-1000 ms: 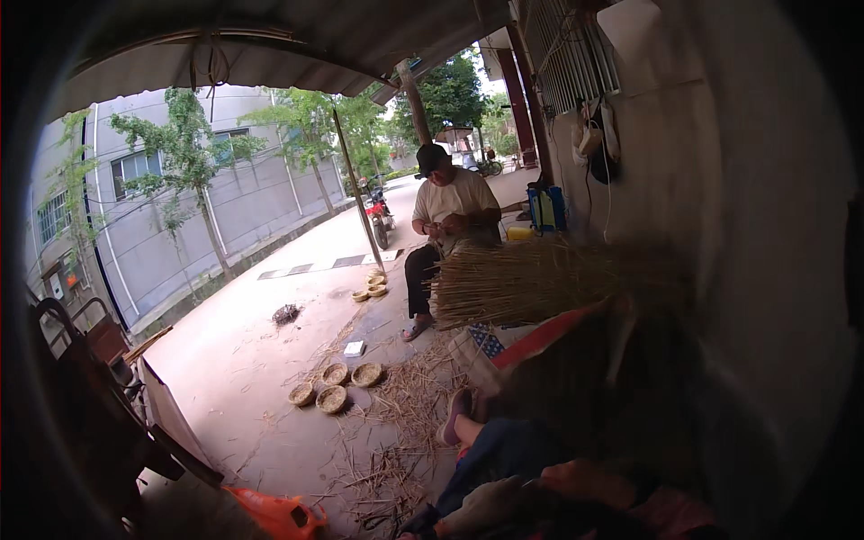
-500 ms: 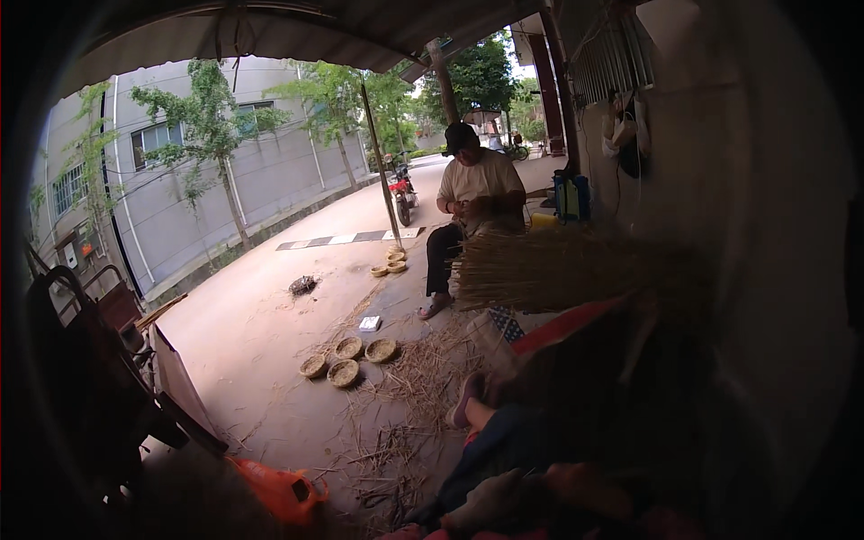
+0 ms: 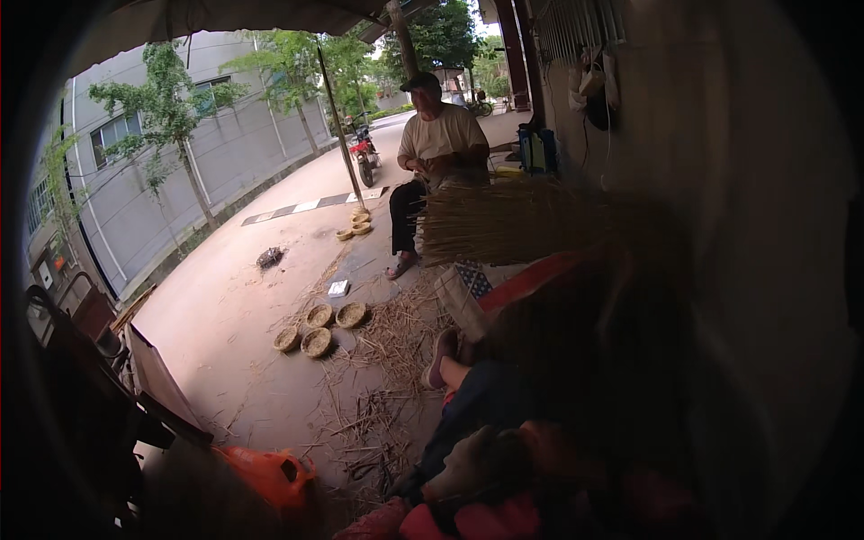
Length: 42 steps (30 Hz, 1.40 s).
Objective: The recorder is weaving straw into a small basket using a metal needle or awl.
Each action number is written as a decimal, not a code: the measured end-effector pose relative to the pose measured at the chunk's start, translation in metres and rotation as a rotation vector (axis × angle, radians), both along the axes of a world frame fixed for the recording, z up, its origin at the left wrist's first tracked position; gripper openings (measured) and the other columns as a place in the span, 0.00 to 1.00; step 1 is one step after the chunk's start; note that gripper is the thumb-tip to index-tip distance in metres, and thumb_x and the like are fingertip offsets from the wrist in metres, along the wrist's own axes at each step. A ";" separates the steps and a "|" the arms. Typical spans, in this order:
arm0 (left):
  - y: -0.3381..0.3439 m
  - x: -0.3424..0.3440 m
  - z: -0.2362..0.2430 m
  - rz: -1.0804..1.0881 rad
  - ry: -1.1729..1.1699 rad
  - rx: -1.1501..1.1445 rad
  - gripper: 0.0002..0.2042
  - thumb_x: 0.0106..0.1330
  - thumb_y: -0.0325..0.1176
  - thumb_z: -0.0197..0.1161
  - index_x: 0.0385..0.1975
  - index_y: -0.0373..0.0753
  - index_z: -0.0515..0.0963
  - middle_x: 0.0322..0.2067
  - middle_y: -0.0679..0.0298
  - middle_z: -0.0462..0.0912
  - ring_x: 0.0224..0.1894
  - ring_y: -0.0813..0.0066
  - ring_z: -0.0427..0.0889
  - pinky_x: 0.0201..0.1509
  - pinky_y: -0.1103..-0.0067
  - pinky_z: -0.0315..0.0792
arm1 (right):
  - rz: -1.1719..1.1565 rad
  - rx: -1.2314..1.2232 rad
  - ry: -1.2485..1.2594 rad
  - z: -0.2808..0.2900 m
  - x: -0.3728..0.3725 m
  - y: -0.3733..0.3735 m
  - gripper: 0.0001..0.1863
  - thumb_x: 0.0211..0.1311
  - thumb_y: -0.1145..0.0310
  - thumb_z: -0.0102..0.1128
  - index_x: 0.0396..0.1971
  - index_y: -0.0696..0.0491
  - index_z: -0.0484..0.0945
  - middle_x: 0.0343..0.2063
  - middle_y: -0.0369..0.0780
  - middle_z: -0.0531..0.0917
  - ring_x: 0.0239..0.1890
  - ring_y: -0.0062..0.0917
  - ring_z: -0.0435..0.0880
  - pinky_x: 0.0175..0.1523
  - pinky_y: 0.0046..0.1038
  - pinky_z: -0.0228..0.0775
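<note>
Along the dark lower edge: two forms are made out close together, taken to be the left hand [image 3: 477, 463], pale and blunt, and the right hand [image 3: 551, 447], redder and half lost in shadow; single fingers cannot be picked out on either.
Grip: whether anything is grasped, or whether the hands are clenched or relaxed, cannot be told, the space between and below them being swallowed by darkness.
Trouser leg [image 3: 477, 396]: dark blue cloth is seen just beyond the hands, with a dull shoe [image 3: 439, 360] at its far end.
Straw bundle [image 3: 504, 220]: it is laid beyond the leg, right of centre, on or behind a red-edged sack [image 3: 537, 276]; which of these cannot be told.
Long axis: the stalks are lined up side to side, nearly level; their loose ends are pointed left, and the right end is lost in shadow near the wall [image 3: 765, 225].
Loose straw [image 3: 378, 427]: it is scattered over the floor left of the leg, in no common direction.
Four woven baskets [image 3: 317, 342]: they are grouped beside the straw, openings turned upward, insides shaded.
Co-worker [image 3: 445, 135]: seated past the bundle, partly hidden by it; what is held at the waist is too small to tell.
Orange bag [image 3: 270, 475]: its lower part is lost in shadow.
</note>
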<state>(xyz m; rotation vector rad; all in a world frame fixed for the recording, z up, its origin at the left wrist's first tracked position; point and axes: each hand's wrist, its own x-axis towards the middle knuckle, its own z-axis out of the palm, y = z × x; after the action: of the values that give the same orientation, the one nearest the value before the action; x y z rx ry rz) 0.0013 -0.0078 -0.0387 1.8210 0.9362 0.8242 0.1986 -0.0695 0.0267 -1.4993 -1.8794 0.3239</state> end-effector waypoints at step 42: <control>0.017 0.015 0.099 -0.285 0.739 0.517 0.06 0.64 0.31 0.54 0.38 0.44 0.69 0.29 0.58 0.79 0.30 0.51 0.82 0.29 0.60 0.73 | -0.228 -0.202 -0.067 -0.023 0.037 0.031 0.22 0.70 0.49 0.47 0.26 0.52 0.75 0.21 0.48 0.80 0.27 0.49 0.81 0.31 0.48 0.71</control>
<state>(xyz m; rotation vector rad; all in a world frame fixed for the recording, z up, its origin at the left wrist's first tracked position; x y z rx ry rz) 0.0161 0.0096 0.0605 2.7288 0.9117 0.1952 0.2353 -0.0386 0.0033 -1.8622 -1.7458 0.3688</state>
